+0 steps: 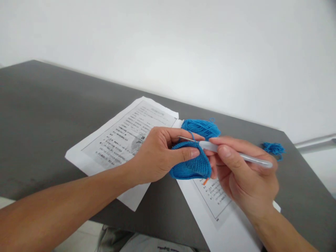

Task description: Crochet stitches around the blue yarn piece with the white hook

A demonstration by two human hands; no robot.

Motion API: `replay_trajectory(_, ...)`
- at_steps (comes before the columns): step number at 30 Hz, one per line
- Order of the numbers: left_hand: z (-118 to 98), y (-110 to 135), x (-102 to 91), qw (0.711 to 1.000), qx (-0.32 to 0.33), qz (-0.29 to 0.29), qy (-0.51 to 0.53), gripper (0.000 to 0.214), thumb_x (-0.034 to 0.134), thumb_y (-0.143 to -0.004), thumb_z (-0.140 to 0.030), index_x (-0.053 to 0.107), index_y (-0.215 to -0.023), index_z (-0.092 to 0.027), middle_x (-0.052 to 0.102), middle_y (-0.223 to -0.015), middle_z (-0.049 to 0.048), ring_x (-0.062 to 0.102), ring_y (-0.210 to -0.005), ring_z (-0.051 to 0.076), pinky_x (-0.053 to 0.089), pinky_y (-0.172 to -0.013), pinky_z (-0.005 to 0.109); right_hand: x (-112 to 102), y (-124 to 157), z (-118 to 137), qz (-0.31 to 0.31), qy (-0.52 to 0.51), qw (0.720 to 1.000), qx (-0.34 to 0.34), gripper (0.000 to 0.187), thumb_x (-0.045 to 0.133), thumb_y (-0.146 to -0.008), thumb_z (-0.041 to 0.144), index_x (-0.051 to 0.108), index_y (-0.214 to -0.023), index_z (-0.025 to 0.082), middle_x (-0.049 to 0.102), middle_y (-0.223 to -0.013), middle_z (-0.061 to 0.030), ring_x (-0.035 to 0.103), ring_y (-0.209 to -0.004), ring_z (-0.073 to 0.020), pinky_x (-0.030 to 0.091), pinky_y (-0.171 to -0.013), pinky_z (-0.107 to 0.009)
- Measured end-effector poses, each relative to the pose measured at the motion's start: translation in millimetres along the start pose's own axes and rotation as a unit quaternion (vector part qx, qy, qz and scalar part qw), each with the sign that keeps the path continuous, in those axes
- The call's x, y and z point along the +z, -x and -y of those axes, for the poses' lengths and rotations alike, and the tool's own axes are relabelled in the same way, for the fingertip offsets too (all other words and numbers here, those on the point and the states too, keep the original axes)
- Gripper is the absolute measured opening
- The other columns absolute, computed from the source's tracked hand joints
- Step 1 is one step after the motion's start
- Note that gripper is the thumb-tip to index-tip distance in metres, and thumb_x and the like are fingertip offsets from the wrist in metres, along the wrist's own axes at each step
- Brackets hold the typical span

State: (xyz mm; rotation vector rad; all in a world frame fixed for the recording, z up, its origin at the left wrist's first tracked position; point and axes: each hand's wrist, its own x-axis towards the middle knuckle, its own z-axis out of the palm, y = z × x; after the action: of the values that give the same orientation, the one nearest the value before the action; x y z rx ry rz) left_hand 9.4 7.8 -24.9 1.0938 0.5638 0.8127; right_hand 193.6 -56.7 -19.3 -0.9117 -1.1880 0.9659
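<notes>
A rounded piece of blue crochet work (193,166) is pinched by my left hand (162,150), thumb on its near face and index finger along the top. My right hand (244,168) grips a crochet hook (244,156) by its pale grey handle. The thin metal shaft points left along the upper edge of the crochet piece, and blue yarn runs up by it to my left index finger. Whether the hook's tip sits in a stitch cannot be made out. A small orange strip (205,181) sticks out under the piece.
Behind my hands lies a skein of blue yarn (201,127). A smaller blue yarn bundle (273,148) rests at the right on the grey table (65,101). Printed sheets (112,140) lie left of and beneath my hands. A white wall (157,45) stands behind the table.
</notes>
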Motion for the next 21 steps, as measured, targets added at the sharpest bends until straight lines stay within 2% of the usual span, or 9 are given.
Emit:
replay_trajectory(3, 1.7, -0.2, 0.2, 1.0, -0.019, 0.015, 0.019, 0.022, 0.097, -0.074, -0.026, 0.087, -0.09, -0.015, 0.083, -0.09, 0.0072, 0.074, -0.079, 0.021, 0.062, -0.077, 0.034, 6.3, -2.9, 3.3, -0.023, -0.062, 0.996, 0.054, 0.013, 0.092, -0.088, 0.033, 0.09, -0.098, 0.026, 0.083, -0.073, 0.0004, 0.07, -0.047, -0.01, 0.06, -0.043, -0.016)
replay_trajectory(6, 3.1, -0.1, 0.6, 0.999, -0.034, 0.016, 0.03, 0.027, 0.097, -0.073, -0.029, 0.088, -0.093, -0.014, 0.084, -0.101, 0.011, 0.076, -0.085, 0.025, 0.063, -0.079, 0.038, 8.6, -5.3, 5.6, -0.043, -0.084, 0.992, 0.082, 0.016, 0.095, -0.083, 0.035, 0.089, -0.094, 0.025, 0.083, -0.072, 0.0, 0.068, -0.045, -0.0095, 0.059, -0.042, -0.014)
replay_trajectory(10, 4.0, -0.6, 1.3, 1.0, -0.016, 0.004, 0.023, 0.027, 0.098, -0.072, -0.029, 0.086, -0.089, -0.014, 0.084, -0.099, 0.0119, 0.077, -0.099, 0.031, 0.063, -0.082, 0.038, 8.1, -5.6, 6.0, -0.05, -0.105, 0.987, 0.115, 0.018, 0.097, -0.081, 0.034, 0.089, -0.093, 0.024, 0.081, -0.069, 0.0009, 0.068, -0.045, -0.0091, 0.059, -0.044, -0.014)
replay_trajectory(21, -0.8, 0.3, 2.0, 0.998, -0.058, 0.014, 0.024, 0.03, 0.097, -0.073, -0.031, 0.087, -0.095, -0.013, 0.085, -0.101, 0.0115, 0.077, -0.084, 0.026, 0.064, -0.08, 0.04, 6.9, -5.0, 6.0, -0.036, -0.121, 0.986, 0.106, 0.011, 0.093, -0.086, 0.03, 0.089, -0.094, 0.023, 0.083, -0.074, 0.0006, 0.071, -0.048, -0.0091, 0.061, -0.045, -0.013)
